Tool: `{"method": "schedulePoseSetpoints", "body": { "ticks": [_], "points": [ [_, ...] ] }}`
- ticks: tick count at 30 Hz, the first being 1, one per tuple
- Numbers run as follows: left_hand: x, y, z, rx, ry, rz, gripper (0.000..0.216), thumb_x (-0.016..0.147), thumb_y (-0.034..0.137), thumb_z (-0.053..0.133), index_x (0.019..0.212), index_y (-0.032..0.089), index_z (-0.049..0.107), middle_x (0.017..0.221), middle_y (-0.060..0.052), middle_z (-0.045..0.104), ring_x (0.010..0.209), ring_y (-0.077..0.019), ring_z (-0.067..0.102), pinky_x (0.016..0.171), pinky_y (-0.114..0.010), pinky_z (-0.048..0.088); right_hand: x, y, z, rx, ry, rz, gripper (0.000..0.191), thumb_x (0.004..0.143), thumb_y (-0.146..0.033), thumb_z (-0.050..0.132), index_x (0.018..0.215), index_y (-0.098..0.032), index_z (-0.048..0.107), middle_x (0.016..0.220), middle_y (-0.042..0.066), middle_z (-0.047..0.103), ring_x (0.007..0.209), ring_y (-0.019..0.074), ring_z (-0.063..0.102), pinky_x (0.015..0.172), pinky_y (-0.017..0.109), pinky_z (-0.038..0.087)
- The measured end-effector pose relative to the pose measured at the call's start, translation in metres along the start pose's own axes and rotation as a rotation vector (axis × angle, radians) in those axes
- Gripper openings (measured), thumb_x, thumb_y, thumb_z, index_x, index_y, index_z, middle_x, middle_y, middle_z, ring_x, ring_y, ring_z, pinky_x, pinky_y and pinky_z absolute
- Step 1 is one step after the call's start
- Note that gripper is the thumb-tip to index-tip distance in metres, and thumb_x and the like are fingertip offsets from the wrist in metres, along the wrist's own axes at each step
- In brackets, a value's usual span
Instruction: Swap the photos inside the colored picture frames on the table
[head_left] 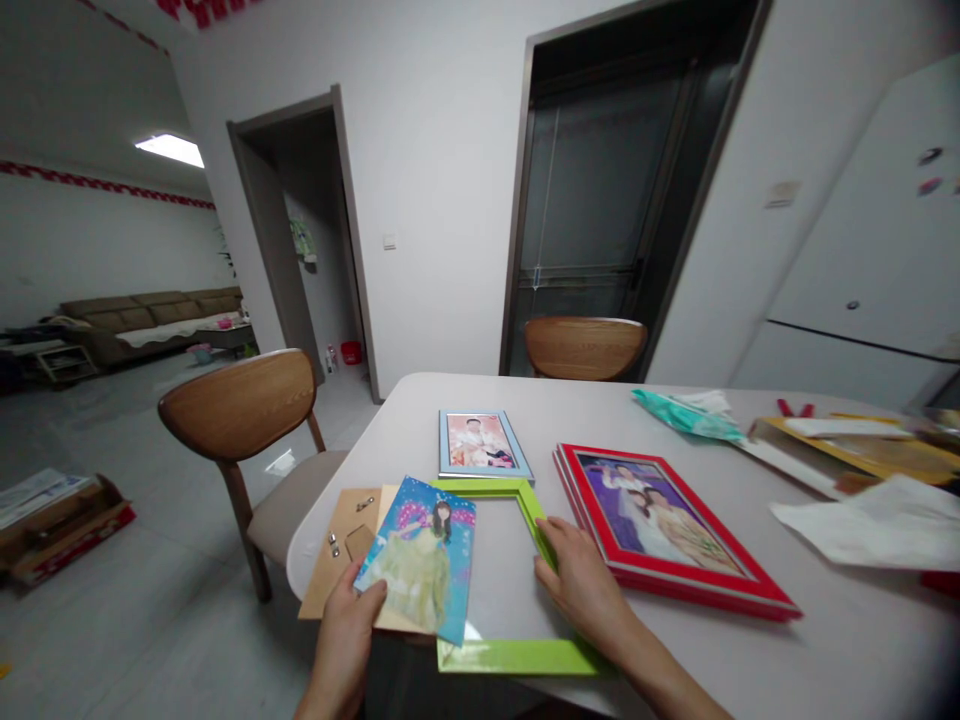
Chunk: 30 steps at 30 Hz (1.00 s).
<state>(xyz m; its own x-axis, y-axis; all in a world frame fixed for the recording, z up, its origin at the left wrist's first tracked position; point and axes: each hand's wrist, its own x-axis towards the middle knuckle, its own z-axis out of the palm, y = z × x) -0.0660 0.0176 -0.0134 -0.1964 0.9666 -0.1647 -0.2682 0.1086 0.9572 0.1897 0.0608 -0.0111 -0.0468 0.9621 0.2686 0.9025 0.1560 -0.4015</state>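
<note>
My left hand (346, 625) pinches the lower left edge of a photo print (429, 560) with a blue background and a figure in a pale green dress. Beneath it lie a cream sheet (390, 500) and a brown backing board (341, 520) with metal clips, jutting over the table's near left edge. The fingers of my right hand (579, 580) close over the right side of a lime green picture frame (517, 655), whose left part the print covers. Beyond it lies a light blue framed photo (480, 440). Right of my right hand, red picture frames (675, 520) are stacked, the top one holding a photo.
On the white table's (585, 410) right are a teal plastic wrapper (686, 412), a yellow envelope (877, 450) and crumpled white paper (870, 525). Wooden chairs stand at the left (247, 405) and far side (585, 345). A cardboard box (67, 535) sits on the floor.
</note>
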Motion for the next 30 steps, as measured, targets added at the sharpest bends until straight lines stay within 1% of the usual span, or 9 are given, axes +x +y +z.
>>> {"method": "schedulePoseSetpoints", "body": {
  "ticks": [4, 7, 10, 14, 16, 18, 22, 26, 30],
  "points": [
    [-0.003, -0.001, 0.001, -0.061, -0.044, 0.031, 0.042, 0.066, 0.024, 0.058, 0.104, 0.013, 0.048, 0.083, -0.004, 0.066, 0.073, -0.0197, 0.063, 0.063, -0.026, 0.049, -0.006, -0.015, 0.002, 0.076, 0.018, -0.060, 0.041, 0.069, -0.018, 0.046, 0.107, -0.007, 0.053, 0.115, 0.016, 0.049, 0.110, 0.0250, 0.040, 0.095, 0.037, 0.028],
    [-0.007, 0.007, 0.010, -0.005, 0.017, 0.065, 0.048, 0.065, 0.031, 0.059, 0.107, 0.011, 0.046, 0.076, -0.003, 0.066, 0.071, -0.0207, 0.062, 0.060, -0.025, 0.049, -0.008, -0.034, 0.000, 0.288, -0.045, -0.075, 0.041, 0.071, -0.023, 0.043, 0.109, -0.011, 0.052, 0.114, 0.013, 0.052, 0.106, 0.0222, 0.045, 0.093, 0.036, 0.032],
    [-0.018, 0.018, 0.025, 0.134, 0.110, 0.161, 0.055, 0.065, 0.034, 0.059, 0.112, 0.011, 0.043, 0.071, -0.002, 0.065, 0.069, -0.0201, 0.062, 0.060, -0.025, 0.049, -0.007, -0.055, -0.010, 0.543, -0.114, -0.017, 0.046, 0.073, -0.034, 0.043, 0.114, -0.013, 0.048, 0.114, 0.012, 0.052, 0.098, 0.0219, 0.050, 0.084, 0.037, 0.040],
    [-0.041, 0.031, 0.050, 0.439, 0.083, 0.396, 0.042, 0.071, 0.031, 0.053, 0.109, 0.015, 0.050, 0.070, -0.003, 0.066, 0.062, -0.0188, 0.062, 0.059, -0.025, 0.049, -0.009, -0.075, -0.036, 0.872, -0.181, 0.097, 0.059, 0.072, -0.047, 0.045, 0.120, -0.014, 0.041, 0.120, 0.013, 0.047, 0.105, 0.0227, 0.047, 0.083, 0.036, 0.040],
    [-0.050, 0.034, 0.062, 0.578, -0.011, 0.591, 0.032, 0.073, 0.023, 0.049, 0.105, 0.018, 0.055, 0.085, -0.005, 0.067, 0.076, -0.0201, 0.062, 0.070, -0.026, 0.049, -0.014, -0.079, -0.049, 1.040, -0.212, 0.139, 0.062, 0.071, -0.051, 0.044, 0.123, -0.017, 0.036, 0.126, 0.011, 0.041, 0.110, 0.0226, 0.043, 0.082, 0.035, 0.041],
    [-0.054, 0.034, 0.072, 0.687, -0.182, 0.830, 0.035, 0.073, 0.013, 0.043, 0.106, 0.019, 0.054, 0.104, -0.006, 0.061, 0.096, -0.0198, 0.056, 0.085, -0.027, 0.044, -0.020, -0.080, -0.058, 1.210, -0.246, 0.154, 0.060, 0.072, -0.052, 0.043, 0.123, -0.021, 0.035, 0.127, 0.009, 0.040, 0.109, 0.0224, 0.044, 0.078, 0.034, 0.044],
    [-0.055, 0.028, 0.090, 0.874, -0.439, 1.134, 0.048, 0.071, 0.004, 0.036, 0.116, 0.014, 0.044, 0.117, -0.010, 0.052, 0.111, -0.0186, 0.044, 0.094, -0.032, 0.037, -0.026, -0.079, -0.058, 1.481, -0.186, 0.258, 0.053, 0.071, -0.047, 0.049, 0.114, -0.017, 0.045, 0.108, 0.010, 0.057, 0.093, 0.0225, 0.055, 0.073, 0.033, 0.046],
    [-0.053, 0.019, 0.095, 0.969, -0.521, 1.087, 0.051, 0.070, 0.005, 0.038, 0.120, 0.014, 0.039, 0.121, -0.010, 0.048, 0.116, -0.0204, 0.038, 0.097, -0.038, 0.033, -0.020, -0.068, -0.050, 1.541, -0.119, 0.376, 0.046, 0.065, -0.036, 0.057, 0.104, -0.011, 0.052, 0.094, 0.013, 0.063, 0.082, 0.0243, 0.060, 0.071, 0.035, 0.047],
    [-0.044, 0.011, 0.080, 0.935, -0.338, 0.834, 0.059, 0.065, 0.011, 0.047, 0.123, 0.017, 0.035, 0.132, -0.009, 0.033, 0.122, -0.0251, 0.025, 0.101, -0.046, 0.021, -0.013, -0.046, -0.050, 1.499, -0.293, 0.349, 0.043, 0.063, -0.033, 0.058, 0.100, -0.011, 0.054, 0.092, 0.014, 0.064, 0.078, 0.0243, 0.061, 0.070, 0.037, 0.047]
  ]
}}
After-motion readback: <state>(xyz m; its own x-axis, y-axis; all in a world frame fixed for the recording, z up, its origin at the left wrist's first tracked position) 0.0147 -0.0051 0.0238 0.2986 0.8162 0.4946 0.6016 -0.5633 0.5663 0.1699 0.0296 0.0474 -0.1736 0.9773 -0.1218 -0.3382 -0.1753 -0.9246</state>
